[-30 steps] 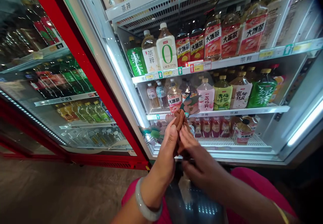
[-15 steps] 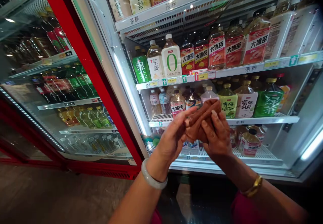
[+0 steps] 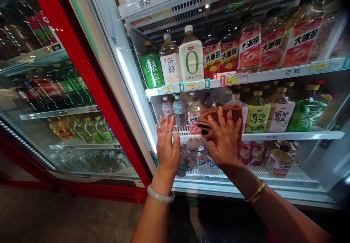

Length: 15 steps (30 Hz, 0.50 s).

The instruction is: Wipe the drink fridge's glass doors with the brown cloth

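Note:
My right hand (image 3: 224, 139) presses a folded brown cloth (image 3: 233, 112) flat against the glass front of a drinks fridge, fingers spread over it. A dark opening shows between the folds on the cloth's left side. To its left, my left hand (image 3: 168, 146) is empty, its fingers stretched upward and its palm toward the glass; whether it touches the pane I cannot tell. Behind the hands, a bottle with a pink label (image 3: 194, 118) and a small blue-labelled bottle (image 3: 179, 111) stand on a shelf. The cloth partly covers other bottles.
A red door frame (image 3: 90, 78) runs down the left, beside another fridge with bottles. Large tea bottles, one marked 0 (image 3: 190, 58), line the shelf above. A pale flower pattern (image 3: 188, 153) shows on the glass below the hands. The floor (image 3: 109, 213) is at lower left.
Both hands were together folding the brown cloth. My left hand has let go and moved left, opening out. My right hand now holds the cloth flat against the glass. The view has moved closer.

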Each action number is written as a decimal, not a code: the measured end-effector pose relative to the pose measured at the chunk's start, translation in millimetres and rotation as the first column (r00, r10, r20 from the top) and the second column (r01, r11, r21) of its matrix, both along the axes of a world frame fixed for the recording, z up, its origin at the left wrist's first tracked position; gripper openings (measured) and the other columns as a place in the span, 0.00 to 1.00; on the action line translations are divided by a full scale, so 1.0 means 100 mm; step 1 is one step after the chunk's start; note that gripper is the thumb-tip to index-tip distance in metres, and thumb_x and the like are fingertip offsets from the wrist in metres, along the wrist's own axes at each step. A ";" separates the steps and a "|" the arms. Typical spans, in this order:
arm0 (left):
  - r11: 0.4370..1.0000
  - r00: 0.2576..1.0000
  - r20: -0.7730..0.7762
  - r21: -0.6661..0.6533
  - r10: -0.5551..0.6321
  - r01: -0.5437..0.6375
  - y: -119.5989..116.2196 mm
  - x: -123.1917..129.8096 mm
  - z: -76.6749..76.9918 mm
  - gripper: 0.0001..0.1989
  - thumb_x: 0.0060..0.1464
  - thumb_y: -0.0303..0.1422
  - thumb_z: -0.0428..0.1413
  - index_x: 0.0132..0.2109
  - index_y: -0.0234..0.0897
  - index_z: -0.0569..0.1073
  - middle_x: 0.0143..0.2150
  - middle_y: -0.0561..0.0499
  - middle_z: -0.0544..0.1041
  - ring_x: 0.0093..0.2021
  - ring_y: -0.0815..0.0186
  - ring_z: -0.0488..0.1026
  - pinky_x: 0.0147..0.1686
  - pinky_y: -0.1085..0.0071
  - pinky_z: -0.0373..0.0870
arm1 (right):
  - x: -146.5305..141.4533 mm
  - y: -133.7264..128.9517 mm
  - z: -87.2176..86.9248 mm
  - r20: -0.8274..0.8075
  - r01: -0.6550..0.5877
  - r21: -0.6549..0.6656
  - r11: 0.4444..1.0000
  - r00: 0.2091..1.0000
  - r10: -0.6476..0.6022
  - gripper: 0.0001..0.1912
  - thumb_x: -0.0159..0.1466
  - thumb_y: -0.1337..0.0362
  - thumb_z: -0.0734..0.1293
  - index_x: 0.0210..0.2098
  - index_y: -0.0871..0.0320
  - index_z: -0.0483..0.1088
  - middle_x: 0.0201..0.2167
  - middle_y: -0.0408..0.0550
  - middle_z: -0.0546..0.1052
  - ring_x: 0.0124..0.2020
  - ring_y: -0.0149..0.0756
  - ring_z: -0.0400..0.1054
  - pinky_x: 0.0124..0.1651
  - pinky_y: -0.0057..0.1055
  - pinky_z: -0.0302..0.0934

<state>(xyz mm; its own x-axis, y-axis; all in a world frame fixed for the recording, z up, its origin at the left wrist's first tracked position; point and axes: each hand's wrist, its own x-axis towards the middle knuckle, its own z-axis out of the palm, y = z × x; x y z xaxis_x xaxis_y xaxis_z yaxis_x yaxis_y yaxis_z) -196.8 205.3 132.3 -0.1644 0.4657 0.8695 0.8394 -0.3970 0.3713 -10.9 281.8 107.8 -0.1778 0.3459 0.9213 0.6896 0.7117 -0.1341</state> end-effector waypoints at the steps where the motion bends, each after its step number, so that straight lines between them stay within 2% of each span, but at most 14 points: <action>1: 0.999 0.997 -0.059 -0.010 0.047 -0.048 0.04 -0.03 -0.02 0.28 0.73 0.38 0.46 0.76 0.48 0.56 0.80 0.49 0.50 0.81 0.59 0.41 0.79 0.49 0.34 | -0.08 -0.02 -0.01 0.040 -0.011 0.009 1.000 0.999 0.011 0.38 0.67 0.57 0.65 0.75 0.51 0.55 0.79 0.49 0.46 0.80 0.56 0.36 0.78 0.65 0.29; 3: 0.990 0.981 -0.140 -0.022 0.136 -0.140 0.12 -0.09 -0.09 0.30 0.73 0.36 0.46 0.78 0.49 0.50 0.81 0.50 0.43 0.81 0.58 0.35 0.78 0.46 0.30 | -0.21 -0.04 -0.12 0.183 -0.069 0.067 0.995 0.982 0.056 0.38 0.66 0.55 0.66 0.74 0.52 0.58 0.77 0.48 0.54 0.80 0.52 0.38 0.80 0.58 0.25; 5: 0.980 0.965 -0.178 -0.019 0.194 -0.200 0.21 -0.12 -0.18 0.31 0.72 0.34 0.46 0.78 0.50 0.49 0.81 0.51 0.38 0.81 0.57 0.31 0.78 0.44 0.28 | -0.26 -0.03 -0.28 0.309 -0.131 0.148 0.980 0.948 0.080 0.35 0.68 0.56 0.66 0.73 0.53 0.60 0.74 0.47 0.63 0.79 0.43 0.44 0.81 0.47 0.21; 7: 0.976 0.959 -0.187 -0.008 0.213 -0.219 0.30 -0.14 -0.27 0.32 0.72 0.33 0.47 0.78 0.52 0.49 0.81 0.53 0.35 0.81 0.58 0.28 0.77 0.44 0.26 | -0.20 0.00 -0.39 0.342 -0.137 0.203 0.970 0.938 0.061 0.33 0.70 0.59 0.64 0.73 0.53 0.60 0.70 0.46 0.68 0.78 0.37 0.49 0.81 0.41 0.18; 8: 0.975 0.958 -0.187 -0.002 0.219 -0.223 0.33 -0.14 -0.30 0.32 0.72 0.33 0.48 0.78 0.53 0.48 0.81 0.54 0.34 0.80 0.59 0.26 0.77 0.44 0.25 | -0.15 0.01 -0.40 0.328 -0.116 0.210 0.971 0.944 0.042 0.32 0.71 0.59 0.64 0.73 0.53 0.60 0.69 0.46 0.69 0.77 0.37 0.51 0.81 0.42 0.18; 10: 0.971 0.955 -0.177 0.015 0.239 -0.241 0.39 -0.14 -0.36 0.33 0.71 0.33 0.49 0.77 0.55 0.48 0.81 0.55 0.33 0.80 0.59 0.25 0.77 0.44 0.23 | -0.08 0.03 -0.32 0.272 -0.064 0.214 0.975 0.962 0.004 0.32 0.72 0.59 0.63 0.74 0.52 0.57 0.69 0.47 0.68 0.75 0.40 0.55 0.81 0.49 0.21; 12: 0.964 0.950 -0.168 0.015 0.263 -0.265 0.43 -0.14 -0.38 0.34 0.70 0.32 0.50 0.77 0.55 0.49 0.81 0.55 0.33 0.80 0.57 0.25 0.76 0.42 0.22 | -0.10 0.03 -0.18 0.207 -0.022 0.208 0.978 0.978 -0.022 0.33 0.72 0.59 0.64 0.74 0.53 0.56 0.71 0.49 0.65 0.76 0.43 0.55 0.80 0.55 0.25; 15: 0.961 0.947 -0.179 -0.024 0.267 -0.275 0.45 -0.15 -0.40 0.37 0.68 0.31 0.53 0.78 0.51 0.50 0.81 0.53 0.32 0.80 0.53 0.23 0.76 0.40 0.19 | -0.30 -0.04 -0.08 0.174 -0.018 0.191 0.981 0.985 -0.016 0.31 0.72 0.61 0.64 0.72 0.55 0.58 0.72 0.50 0.63 0.76 0.44 0.53 0.80 0.55 0.23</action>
<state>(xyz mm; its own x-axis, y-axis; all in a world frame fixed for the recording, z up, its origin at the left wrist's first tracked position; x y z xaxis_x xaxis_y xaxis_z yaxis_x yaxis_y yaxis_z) -211.9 250.2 92.5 -0.1400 0.4667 0.8732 0.9656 -0.1308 0.2247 -40.9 277.8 99.9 -0.3409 0.1659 0.9253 0.6897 0.7130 0.1262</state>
